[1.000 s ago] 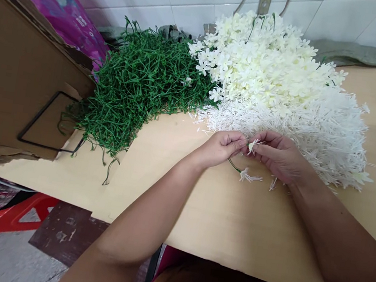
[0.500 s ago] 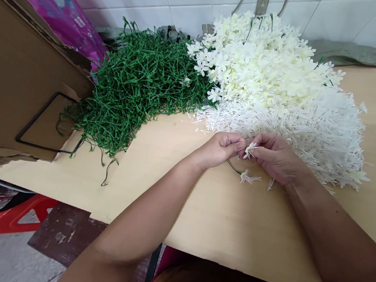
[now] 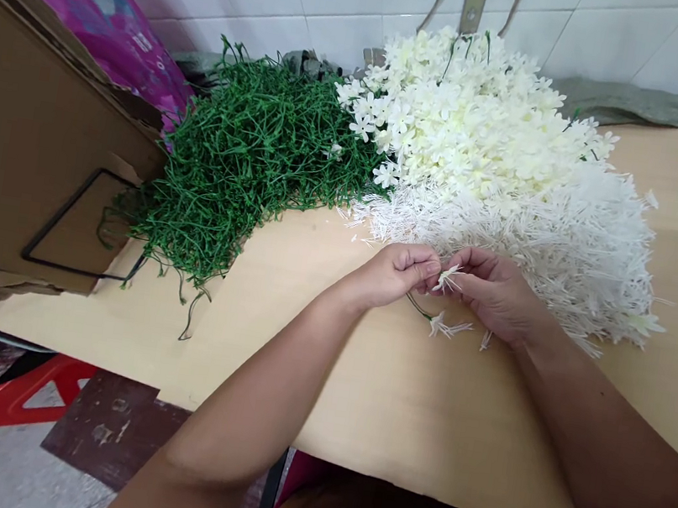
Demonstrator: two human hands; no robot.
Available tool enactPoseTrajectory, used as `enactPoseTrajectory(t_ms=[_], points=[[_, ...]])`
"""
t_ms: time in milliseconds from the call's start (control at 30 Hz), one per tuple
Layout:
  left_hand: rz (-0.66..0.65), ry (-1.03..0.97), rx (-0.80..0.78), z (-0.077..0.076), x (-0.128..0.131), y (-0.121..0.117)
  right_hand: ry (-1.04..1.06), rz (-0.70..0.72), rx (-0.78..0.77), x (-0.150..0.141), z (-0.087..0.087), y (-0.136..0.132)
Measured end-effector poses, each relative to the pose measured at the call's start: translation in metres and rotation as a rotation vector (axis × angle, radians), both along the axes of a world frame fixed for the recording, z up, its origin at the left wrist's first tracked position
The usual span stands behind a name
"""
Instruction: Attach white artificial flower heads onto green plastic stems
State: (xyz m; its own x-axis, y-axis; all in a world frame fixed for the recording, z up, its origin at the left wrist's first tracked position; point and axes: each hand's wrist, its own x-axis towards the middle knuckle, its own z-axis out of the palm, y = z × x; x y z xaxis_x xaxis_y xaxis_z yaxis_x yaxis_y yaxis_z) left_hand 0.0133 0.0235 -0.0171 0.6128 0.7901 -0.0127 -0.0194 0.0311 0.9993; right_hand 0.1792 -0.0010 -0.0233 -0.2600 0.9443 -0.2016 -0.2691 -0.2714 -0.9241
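My left hand (image 3: 407,274) is closed in a pinch on a thin green plastic stem (image 3: 418,306), which comes out below the fingers. On that stem's lower branch hangs a white artificial flower (image 3: 443,327) with long white stamens. Fingertip to fingertip with it, my right hand (image 3: 498,295) pinches at a second white flower (image 3: 449,278), whose stamens fan out to the right. Fingers partly hide where this flower meets the stem. Just behind both hands lies a heap of white stamens (image 3: 594,250). Under the right hand, a small stamen bunch (image 3: 486,339) shows.
A pile of green stems (image 3: 267,141) lies left of a mound of cream-white petals (image 3: 473,121). At the left stands a cardboard box (image 3: 23,147) with a black wire handle (image 3: 57,222). The tan tabletop (image 3: 393,406) ends near my body. A red stool (image 3: 12,396) is below.
Both hands stay together in almost the same spot. The flower between the fingertips has turned a little, and its stamens spread more to the right. The view has shifted slightly.
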Motion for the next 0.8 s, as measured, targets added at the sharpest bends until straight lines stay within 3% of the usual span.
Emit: enactPoseTrajectory(t_ms=[467,800], points=[[0.048,-0.064,-0.074,-0.013,0.007,0.002,0.018,-0.104,-0.087,-0.005,0.005,0.002],[0.056,0.022,-0.051,-0.010,0.007,0.003,0.015,-0.113,-0.059,-0.010,0.007,0.000]])
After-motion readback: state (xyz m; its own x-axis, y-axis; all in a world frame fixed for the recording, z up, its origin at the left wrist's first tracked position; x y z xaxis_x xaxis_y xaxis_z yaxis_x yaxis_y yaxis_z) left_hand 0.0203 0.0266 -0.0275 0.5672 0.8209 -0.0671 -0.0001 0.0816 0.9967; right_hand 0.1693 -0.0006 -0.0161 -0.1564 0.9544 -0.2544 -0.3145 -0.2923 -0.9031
